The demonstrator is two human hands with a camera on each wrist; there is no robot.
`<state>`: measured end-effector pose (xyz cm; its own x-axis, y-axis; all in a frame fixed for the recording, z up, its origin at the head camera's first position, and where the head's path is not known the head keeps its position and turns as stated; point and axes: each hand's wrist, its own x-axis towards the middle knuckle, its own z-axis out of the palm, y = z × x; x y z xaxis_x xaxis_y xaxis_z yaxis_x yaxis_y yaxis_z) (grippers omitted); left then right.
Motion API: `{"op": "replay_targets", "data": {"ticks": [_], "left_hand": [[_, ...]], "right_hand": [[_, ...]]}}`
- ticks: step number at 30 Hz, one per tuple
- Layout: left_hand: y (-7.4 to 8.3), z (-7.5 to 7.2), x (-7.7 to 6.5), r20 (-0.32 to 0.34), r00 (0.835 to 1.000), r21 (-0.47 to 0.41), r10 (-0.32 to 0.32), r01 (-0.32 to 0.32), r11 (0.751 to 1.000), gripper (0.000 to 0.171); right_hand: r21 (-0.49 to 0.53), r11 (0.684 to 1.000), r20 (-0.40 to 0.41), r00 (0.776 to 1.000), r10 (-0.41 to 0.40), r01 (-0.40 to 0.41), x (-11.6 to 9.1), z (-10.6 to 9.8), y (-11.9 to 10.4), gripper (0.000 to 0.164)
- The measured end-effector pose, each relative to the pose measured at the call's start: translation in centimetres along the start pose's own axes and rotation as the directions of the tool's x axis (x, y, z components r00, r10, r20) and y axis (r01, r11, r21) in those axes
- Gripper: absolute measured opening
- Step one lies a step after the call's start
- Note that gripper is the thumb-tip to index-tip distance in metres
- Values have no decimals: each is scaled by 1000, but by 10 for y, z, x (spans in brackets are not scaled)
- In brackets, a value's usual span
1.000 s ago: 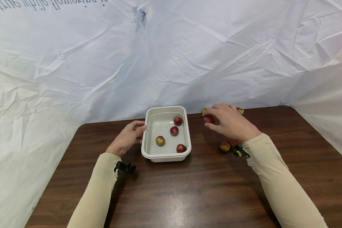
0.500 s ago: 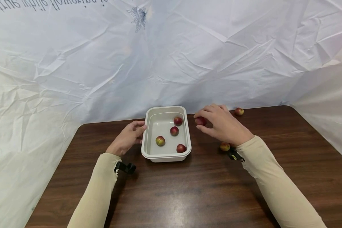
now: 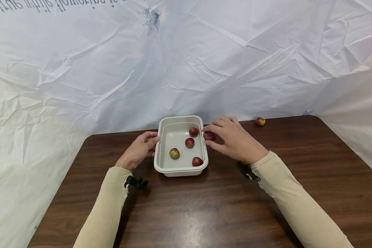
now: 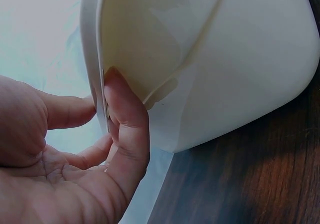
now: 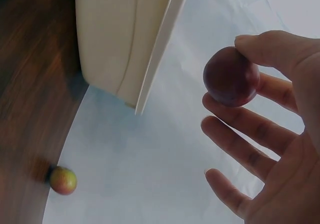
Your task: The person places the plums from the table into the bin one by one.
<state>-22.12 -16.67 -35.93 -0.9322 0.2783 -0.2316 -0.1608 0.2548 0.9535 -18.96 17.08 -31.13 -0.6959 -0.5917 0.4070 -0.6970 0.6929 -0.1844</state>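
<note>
A white plastic container (image 3: 180,169) with a doubled rim stands near the table's back edge. Inside lie several red and yellow-green plums (image 3: 189,142), spaced apart. My left hand (image 3: 138,150) holds its left rim; in the left wrist view, thumb and curled fingers pinch the rim (image 4: 95,49). My right hand (image 3: 232,139) pinches a dark red plum (image 3: 209,136) between thumb and fingers, just right of the container's right rim. In the right wrist view this plum (image 5: 231,77) hangs clear of the container wall (image 5: 107,39), with the lower fingers spread.
One plum (image 3: 260,121) sits at the table's back edge on the right. Another (image 3: 243,162) is mostly hidden under my right wrist. White cloth (image 3: 235,62) hangs right behind the brown wooden table (image 3: 179,213).
My right hand has moved left with the dark red plum, from among the loose plums to beside the container. My left hand and the container have stayed in place.
</note>
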Motion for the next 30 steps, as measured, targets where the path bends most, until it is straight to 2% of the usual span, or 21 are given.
{"op": "replay_targets", "data": {"ticks": [14,23,30], "left_hand": [[-2,-2,0,5,1000,6,-4,4,1000,48],[-1,-1,-1,6,1000,5,0,0,1000,48],[-1,-1,0,4,1000,2,5,-5,1000,47]], "right_hand": [[-4,997,-1,997,-76,76,3,14,-14,26],[22,997,35,997,-73,72,3,22,-20,28],[-2,996,49,995,-90,91,3,28,-23,27]]}}
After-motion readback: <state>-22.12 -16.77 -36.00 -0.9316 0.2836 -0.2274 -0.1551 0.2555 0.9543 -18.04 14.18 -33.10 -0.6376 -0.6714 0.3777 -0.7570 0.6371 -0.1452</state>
